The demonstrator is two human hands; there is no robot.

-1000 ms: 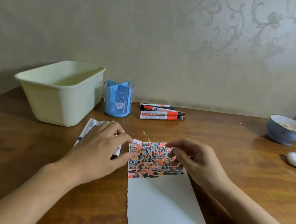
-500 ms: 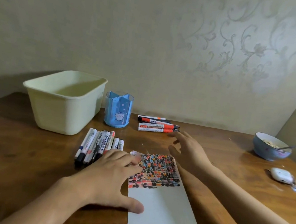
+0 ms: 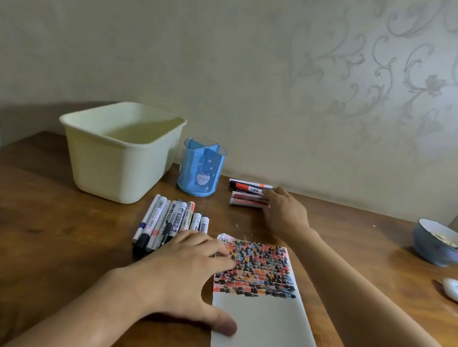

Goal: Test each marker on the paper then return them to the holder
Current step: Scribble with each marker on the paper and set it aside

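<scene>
Left hand lies flat, fingers spread, pressing the near left edge of the white sheet of paper against the brown wooden worktop, its upper half crowded with black, red and blue test marks. Just behind my knuckles sits the row of white-barrelled markers, and further back stands the translucent blue divided holder, beside a cream plastic tub. Moving right, my right hand reaches over the small pile of red-and-black markers near the wall; its fingertips touch them, but I cannot tell whether it has closed on one. I judge the risk here is a clumsy pick: nudging the pile could roll markers away, and lifting my left palm would let the paper slide.
</scene>
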